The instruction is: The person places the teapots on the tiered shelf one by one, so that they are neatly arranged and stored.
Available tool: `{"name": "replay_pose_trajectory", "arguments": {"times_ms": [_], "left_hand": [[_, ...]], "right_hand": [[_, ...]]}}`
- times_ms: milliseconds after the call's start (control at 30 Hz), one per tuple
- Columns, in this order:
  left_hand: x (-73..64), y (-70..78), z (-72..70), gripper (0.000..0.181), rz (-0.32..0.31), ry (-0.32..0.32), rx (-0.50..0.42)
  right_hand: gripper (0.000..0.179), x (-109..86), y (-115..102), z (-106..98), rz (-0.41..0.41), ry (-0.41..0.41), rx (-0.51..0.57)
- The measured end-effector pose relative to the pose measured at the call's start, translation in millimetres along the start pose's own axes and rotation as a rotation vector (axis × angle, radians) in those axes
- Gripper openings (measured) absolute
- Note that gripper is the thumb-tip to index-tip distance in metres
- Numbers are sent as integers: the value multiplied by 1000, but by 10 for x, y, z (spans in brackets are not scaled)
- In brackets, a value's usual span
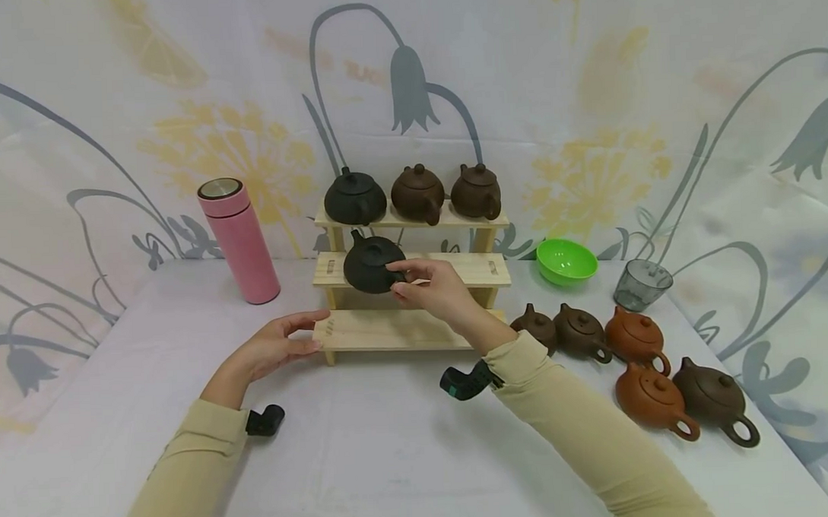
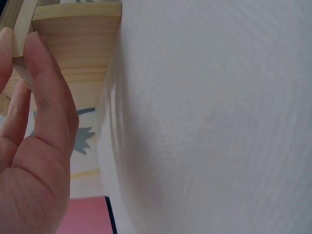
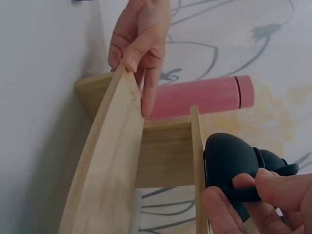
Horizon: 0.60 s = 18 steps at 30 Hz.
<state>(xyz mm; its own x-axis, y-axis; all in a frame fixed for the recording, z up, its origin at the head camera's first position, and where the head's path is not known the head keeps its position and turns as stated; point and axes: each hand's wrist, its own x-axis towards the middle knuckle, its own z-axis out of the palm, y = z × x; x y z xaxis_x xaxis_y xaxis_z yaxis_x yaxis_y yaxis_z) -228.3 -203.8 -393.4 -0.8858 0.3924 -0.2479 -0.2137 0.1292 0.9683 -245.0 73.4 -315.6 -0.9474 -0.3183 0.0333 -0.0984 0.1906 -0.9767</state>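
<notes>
My right hand (image 1: pixel 439 288) pinches the handle of a black teapot (image 1: pixel 368 266) at the left part of the wooden stand's middle shelf (image 1: pixel 455 268). In the right wrist view, the teapot (image 3: pixel 228 158) sits against that board, its handle between thumb and fingers. My left hand (image 1: pixel 276 345) grips the left end of the lowest shelf (image 1: pixel 389 329), thumb on one side and fingers on the other. The left wrist view shows these fingers (image 2: pixel 46 92) at the board's end. On the top shelf stand a black teapot (image 1: pixel 354 201) and two dark brown teapots (image 1: pixel 417 195).
A pink thermos (image 1: pixel 241 245) stands left of the stand. To the right are a green bowl (image 1: pixel 566 262), a clear grey cup (image 1: pixel 642 285) and several brown and orange-brown teapots (image 1: pixel 654 395). A patterned cloth (image 1: pixel 408 84) hangs behind.
</notes>
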Motion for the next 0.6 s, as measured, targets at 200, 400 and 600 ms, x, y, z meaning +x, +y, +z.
{"name": "replay_pose_trajectory", "arguments": {"times_ms": [200,400,600], "left_hand": [[-14,24,18,61,3,1,-15],[-15,27,27,61,14,-3,-13],[-13,22,28,61,11,-1,-8]], "right_hand": [[32,62,-50,47,18,8,-5],[34,38,-7,27,-7,-1,-25],[39,-54,55,-32,-43,22,-54]]}}
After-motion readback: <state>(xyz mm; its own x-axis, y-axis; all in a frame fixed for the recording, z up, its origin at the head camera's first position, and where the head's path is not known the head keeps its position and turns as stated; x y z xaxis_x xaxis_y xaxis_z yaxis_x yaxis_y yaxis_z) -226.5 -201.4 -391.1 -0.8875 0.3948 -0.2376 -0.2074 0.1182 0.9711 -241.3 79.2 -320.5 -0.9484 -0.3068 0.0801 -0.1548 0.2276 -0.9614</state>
